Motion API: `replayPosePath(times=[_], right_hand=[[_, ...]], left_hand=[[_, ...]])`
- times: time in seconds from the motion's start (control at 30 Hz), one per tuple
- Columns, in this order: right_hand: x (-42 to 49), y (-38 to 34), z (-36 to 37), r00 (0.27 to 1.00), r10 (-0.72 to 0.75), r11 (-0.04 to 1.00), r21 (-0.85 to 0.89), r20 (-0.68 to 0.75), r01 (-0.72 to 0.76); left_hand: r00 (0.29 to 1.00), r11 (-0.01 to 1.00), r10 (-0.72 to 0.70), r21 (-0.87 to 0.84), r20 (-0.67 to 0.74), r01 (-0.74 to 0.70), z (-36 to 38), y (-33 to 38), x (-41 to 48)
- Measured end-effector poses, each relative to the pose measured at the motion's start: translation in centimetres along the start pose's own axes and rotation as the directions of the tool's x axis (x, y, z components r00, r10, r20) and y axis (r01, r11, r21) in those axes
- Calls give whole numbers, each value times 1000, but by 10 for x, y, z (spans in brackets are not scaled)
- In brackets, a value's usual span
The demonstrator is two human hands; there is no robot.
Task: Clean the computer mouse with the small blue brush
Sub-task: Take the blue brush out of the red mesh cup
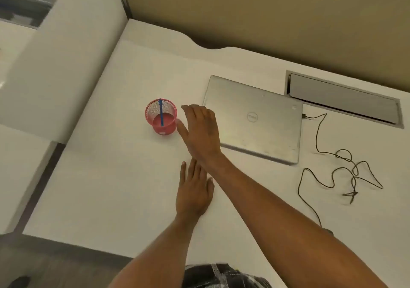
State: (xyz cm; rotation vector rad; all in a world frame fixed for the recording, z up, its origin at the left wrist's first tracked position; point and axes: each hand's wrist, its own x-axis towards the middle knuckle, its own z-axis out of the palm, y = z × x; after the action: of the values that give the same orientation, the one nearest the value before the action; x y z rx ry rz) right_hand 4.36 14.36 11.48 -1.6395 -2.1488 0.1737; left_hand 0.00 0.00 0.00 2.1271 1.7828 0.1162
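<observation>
The small blue brush [161, 112] stands slanted inside a red mesh cup [161, 117] on the white desk [106, 176]. My right hand [200, 132] hovers just right of the cup, fingers spread, holding nothing. My left hand [194, 190] lies flat on the desk below it, palm down, partly under my right forearm. Only a dark bit of the computer mouse [328, 231] shows behind my right forearm, at the end of a thin black cable [332, 172].
A shut silver laptop [253, 119] lies right of my right hand. The tangled black cable runs from the laptop's right side across the desk. A grey cable hatch [343, 99] is set in the desk at the back right. A partition wall [266, 17] stands behind.
</observation>
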Motion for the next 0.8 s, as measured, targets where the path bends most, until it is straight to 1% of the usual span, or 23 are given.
replayPosePath(times=[0.03, 0.1, 0.13, 0.23, 0.4, 0.53, 0.63, 0.8], right_hand=[[10, -3, 5, 1000, -25, 999, 27, -7, 25], [29, -12, 10, 1000, -22, 999, 25, -12, 22], [39, -17, 11, 1000, -28, 1000, -5, -5, 28], [57, -24, 24, 998, -50, 996, -79, 29, 52], [76, -30, 41, 993, -78, 983, -159, 87, 91], [84, -30, 51, 986, -96, 965, -229, 136, 126], [86, -31, 53, 985, -103, 954, -267, 139, 137], [83, -29, 48, 982, -111, 964, -222, 155, 144]], left_hand=[[1000, 1000, -17, -3, 6, 17, -1, -1, 1], [999, 999, -37, -31, -1, 37, 0, -2, 3], [1000, 999, -29, -34, -12, 28, 3, -1, 2], [999, 1000, -19, -12, 34, 19, 6, -2, 3], [1000, 999, -23, -38, 1, 23, 12, -2, 3], [999, 998, -34, -51, 7, 35, 14, -2, 3], [999, 999, -36, -40, 11, 36, 15, -2, 3], [999, 998, -39, -46, 15, 40, 18, -2, 4]])
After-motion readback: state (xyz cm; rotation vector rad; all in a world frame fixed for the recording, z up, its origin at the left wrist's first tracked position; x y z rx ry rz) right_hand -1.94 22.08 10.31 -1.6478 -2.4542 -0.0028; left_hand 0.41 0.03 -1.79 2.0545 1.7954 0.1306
